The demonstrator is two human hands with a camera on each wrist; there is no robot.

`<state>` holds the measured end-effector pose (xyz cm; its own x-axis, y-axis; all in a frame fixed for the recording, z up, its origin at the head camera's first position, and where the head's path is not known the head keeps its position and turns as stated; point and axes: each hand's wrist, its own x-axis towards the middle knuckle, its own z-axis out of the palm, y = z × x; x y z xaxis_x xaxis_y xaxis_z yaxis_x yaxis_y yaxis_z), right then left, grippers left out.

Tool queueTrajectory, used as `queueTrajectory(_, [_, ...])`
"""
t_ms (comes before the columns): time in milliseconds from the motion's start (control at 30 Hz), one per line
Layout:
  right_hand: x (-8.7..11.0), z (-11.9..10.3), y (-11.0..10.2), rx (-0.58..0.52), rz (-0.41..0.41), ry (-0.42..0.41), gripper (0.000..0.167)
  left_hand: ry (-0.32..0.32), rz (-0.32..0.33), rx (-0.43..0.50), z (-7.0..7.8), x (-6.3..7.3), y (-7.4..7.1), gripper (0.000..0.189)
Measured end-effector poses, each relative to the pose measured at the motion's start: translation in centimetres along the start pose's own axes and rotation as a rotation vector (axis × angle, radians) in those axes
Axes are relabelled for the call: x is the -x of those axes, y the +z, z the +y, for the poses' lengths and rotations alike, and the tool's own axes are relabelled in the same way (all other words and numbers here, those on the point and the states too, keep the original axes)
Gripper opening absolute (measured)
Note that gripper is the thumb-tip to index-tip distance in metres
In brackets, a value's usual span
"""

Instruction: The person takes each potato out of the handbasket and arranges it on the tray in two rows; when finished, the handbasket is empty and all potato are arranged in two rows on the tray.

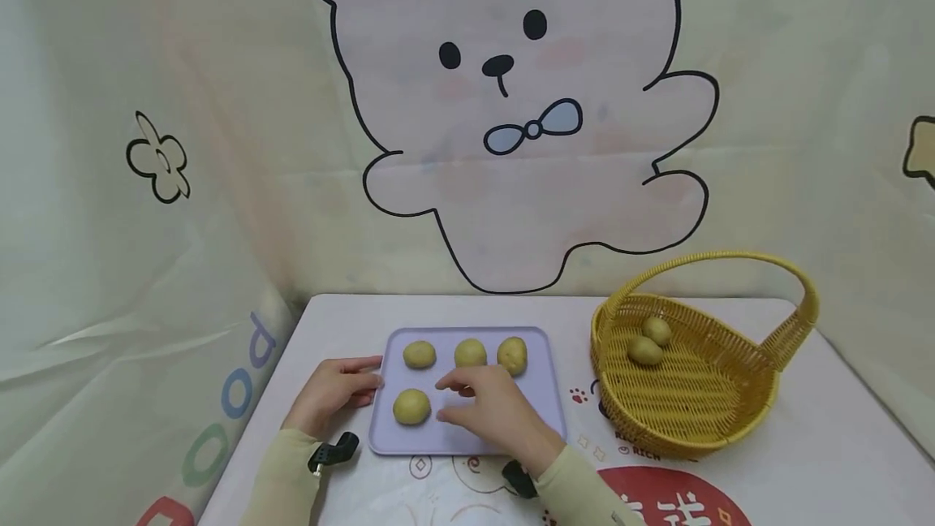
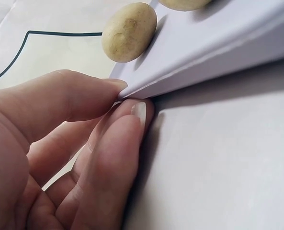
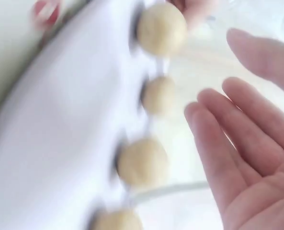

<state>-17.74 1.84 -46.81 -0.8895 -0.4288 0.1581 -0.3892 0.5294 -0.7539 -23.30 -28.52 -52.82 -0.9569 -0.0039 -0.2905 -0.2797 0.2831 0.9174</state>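
A pale purple tray (image 1: 467,437) lies on the table with several small potatoes on it. Three form the back row: a left potato (image 1: 420,355), a middle potato (image 1: 470,352) and a right potato (image 1: 513,355). A front potato (image 1: 411,407) sits near the left. My left hand (image 1: 332,393) pinches the tray's left edge; in the left wrist view its fingers (image 2: 115,143) meet at the rim. Over the tray hovers my right hand (image 1: 493,408), thumb and fingers apart, holding nothing. Its palm (image 3: 256,158) faces the potatoes in the blurred right wrist view.
Right of the tray stands a yellow woven basket (image 1: 694,396) with a tall arched handle (image 1: 730,256). Two potatoes (image 1: 646,350) lie inside it. A white printed cloth (image 1: 825,428) covers the table, and a cartoon curtain (image 1: 526,209) hangs behind.
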Motion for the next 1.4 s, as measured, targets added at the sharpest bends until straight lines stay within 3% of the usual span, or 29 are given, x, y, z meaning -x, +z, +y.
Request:
queueTrajectory(133, [2.4,-0.2,-4.1,0.106,-0.007,-0.026,0.026,0.003,0.018,-0.001,-0.2,0.4,-1.1,0.053])
queueTrajectory(300, [5.7,0.9,-9.8,0.23,0.042,-0.032,0.023,-0.009,0.024,-0.003,-0.3,0.5,-2.0,0.056])
queueTrajectory(433, [7.8,2.0,-14.4,0.315,0.088,0.041,0.021,-0.011,0.02,0.0,-0.1,0.5,-2.2,0.056])
queueTrajectory(533, [8.4,3.2,-17.5,0.363,0.112,0.111,0.02,-0.003,0.018,-0.004,0.0,0.7,-2.2,0.056])
queueTrajectory(700, [7.5,6.3,-21.5,0.399,0.119,0.22,0.031,-0.014,0.02,-0.001,-0.2,0.6,-2.0,0.056])
queueTrajectory(800, [6.7,8.6,-23.1,0.417,0.112,0.284,0.038,-0.024,0.016,0.006,-0.5,0.6,-1.6,0.056])
queueTrajectory(1033, [5.4,12.8,-25.1,0.43,0.106,0.338,0.033,-0.019,0.013,0.014,-0.7,0.5,-0.7,0.055])
queueTrajectory(1400, [4.8,16.1,-25.5,0.457,0.069,0.407,0.035,-0.021,-0.004,0.022,-0.2,0.2,0.4,0.054])
